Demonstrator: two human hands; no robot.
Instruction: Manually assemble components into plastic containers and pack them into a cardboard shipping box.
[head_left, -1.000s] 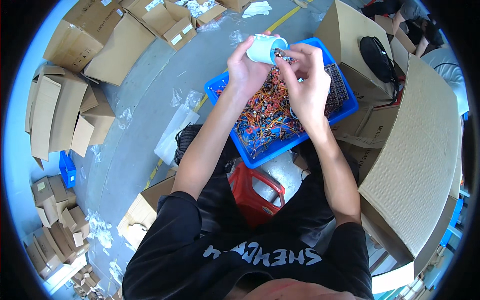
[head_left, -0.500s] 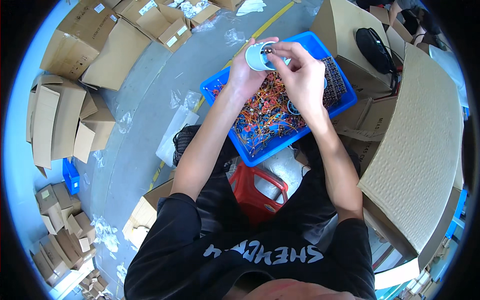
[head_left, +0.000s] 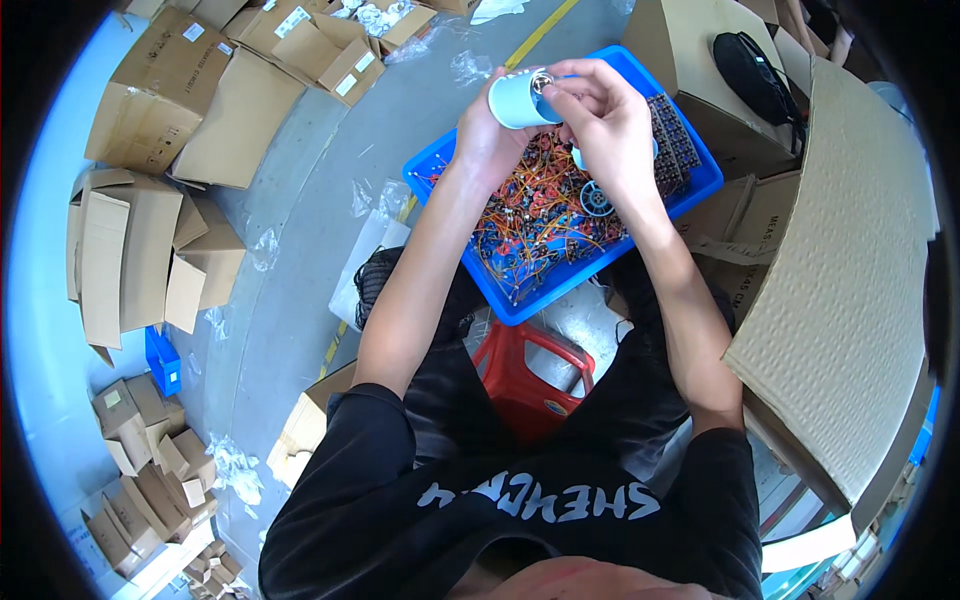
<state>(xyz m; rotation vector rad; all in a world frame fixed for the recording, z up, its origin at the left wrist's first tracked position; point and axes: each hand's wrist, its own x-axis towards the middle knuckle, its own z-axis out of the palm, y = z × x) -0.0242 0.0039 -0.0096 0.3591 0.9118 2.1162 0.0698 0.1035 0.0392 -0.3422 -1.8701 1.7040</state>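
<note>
My left hand point(head_left: 482, 142) is wrapped round a pale blue cylindrical cup point(head_left: 512, 102), whose side now faces me and whose mouth points toward my other hand. At that mouth the thumb and fingers of my right hand point(head_left: 622, 130) pinch a small round metallic part point(head_left: 541, 83); its exact kind is too small to tell. Both hands are above the far side of a blue plastic tray point(head_left: 512, 314). In the tray lies a tangle of small parts with red and orange wires point(head_left: 535, 235). A light blue spoked ring point(head_left: 596, 198) lies among them, below my right wrist.
Dark panels of small components point(head_left: 675, 135) fill the tray's right side. A red stool point(head_left: 510, 385) is between my legs. Large cardboard boxes point(head_left: 830, 290) crowd the right, with a black case point(head_left: 752, 85) on one. More cartons point(head_left: 150, 250) line the left wall, and plastic scraps litter the floor.
The cup has tipped so that its mouth turns rightward instead of facing up at me. My right hand has followed, keeping the small part at the mouth. Both hands moved slightly farther away.
</note>
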